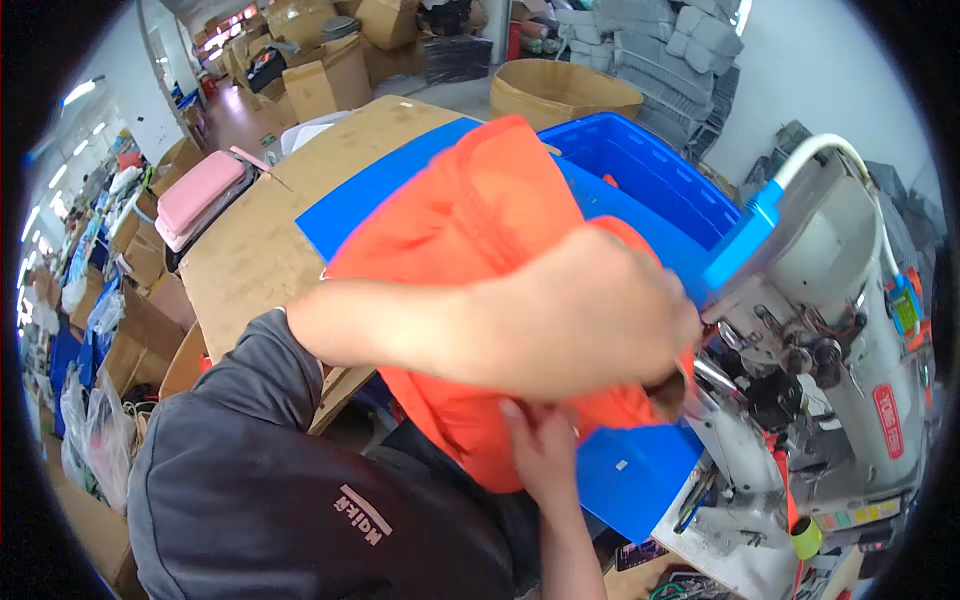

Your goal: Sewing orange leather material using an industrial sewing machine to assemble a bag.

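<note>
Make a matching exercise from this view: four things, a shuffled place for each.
1. orange fabric
2. pink case
3. pale machine
4. blue bin

A. far right
B. beside the brown tabletop's left edge
C. beyond the fabric, right of centre
D. at the left hand and right hand

Pairs: 1-D, 2-B, 3-A, 4-C

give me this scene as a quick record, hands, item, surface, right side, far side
left hand: blurred, across the orange fabric piece; grip unclear
right hand: at the fabric's lower part, below the left forearm
item: orange fabric, creased, partly covered by the left arm
surface: blue sheet under the fabric
right side: pale sewing machine, blue-and-white lamp
far side: blue crate, open cardboard box
</note>
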`<state>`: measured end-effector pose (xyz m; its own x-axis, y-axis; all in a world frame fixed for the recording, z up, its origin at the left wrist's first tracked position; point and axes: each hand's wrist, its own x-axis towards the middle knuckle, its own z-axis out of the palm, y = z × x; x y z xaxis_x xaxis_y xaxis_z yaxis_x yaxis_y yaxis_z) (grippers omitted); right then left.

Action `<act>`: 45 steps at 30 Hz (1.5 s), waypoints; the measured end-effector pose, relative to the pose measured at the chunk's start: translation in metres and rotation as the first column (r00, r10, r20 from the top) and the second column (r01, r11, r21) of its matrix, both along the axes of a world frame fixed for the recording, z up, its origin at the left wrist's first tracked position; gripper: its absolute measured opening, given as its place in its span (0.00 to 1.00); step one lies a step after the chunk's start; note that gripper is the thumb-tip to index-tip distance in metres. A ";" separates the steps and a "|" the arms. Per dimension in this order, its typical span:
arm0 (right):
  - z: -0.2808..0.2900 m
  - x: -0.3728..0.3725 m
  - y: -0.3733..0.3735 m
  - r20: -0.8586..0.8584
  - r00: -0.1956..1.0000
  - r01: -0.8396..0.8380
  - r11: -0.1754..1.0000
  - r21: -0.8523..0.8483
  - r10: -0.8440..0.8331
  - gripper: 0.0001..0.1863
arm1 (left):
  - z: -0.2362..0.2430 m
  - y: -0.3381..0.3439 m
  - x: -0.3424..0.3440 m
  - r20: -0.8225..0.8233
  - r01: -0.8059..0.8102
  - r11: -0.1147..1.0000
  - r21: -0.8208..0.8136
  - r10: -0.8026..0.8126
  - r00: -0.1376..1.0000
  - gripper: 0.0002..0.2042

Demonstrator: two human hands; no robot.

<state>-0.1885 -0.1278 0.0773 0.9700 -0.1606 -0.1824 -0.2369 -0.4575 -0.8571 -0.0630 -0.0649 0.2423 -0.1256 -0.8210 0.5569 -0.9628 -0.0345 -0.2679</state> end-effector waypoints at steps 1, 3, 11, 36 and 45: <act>-0.038 0.017 0.019 0.541 0.840 0.178 0.958 -0.223 -0.030 0.23 | 0.005 -0.001 -0.018 0.062 0.066 0.998 -0.021 -0.064 0.996 0.10; -0.018 0.027 0.042 0.209 0.945 0.222 0.962 0.161 -0.253 0.29 | 0.005 -0.001 -0.035 0.114 0.139 0.990 -0.012 -0.137 0.984 0.12; 0.016 -0.025 0.001 0.487 0.793 0.495 0.852 -0.168 -0.365 0.34 | -0.001 0.024 -0.038 -0.014 -0.232 0.896 0.379 0.257 0.966 0.21; 0.074 -0.026 -0.015 0.651 0.756 0.487 0.725 -0.487 -0.071 0.06 | -0.022 0.004 -0.009 -0.532 0.059 0.996 0.065 -0.015 0.846 0.17; 0.049 -0.055 0.007 0.737 0.661 0.496 0.819 -0.289 -0.141 0.10 | -0.037 0.022 -0.013 -0.355 -0.106 0.940 0.325 0.225 0.907 0.20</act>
<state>-0.2433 -0.1212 0.1260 0.6647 -0.3694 0.6494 0.0991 -0.8179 -0.5667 -0.0763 -0.0431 0.2057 0.1993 -0.9431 0.2661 -0.9790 -0.1798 0.0960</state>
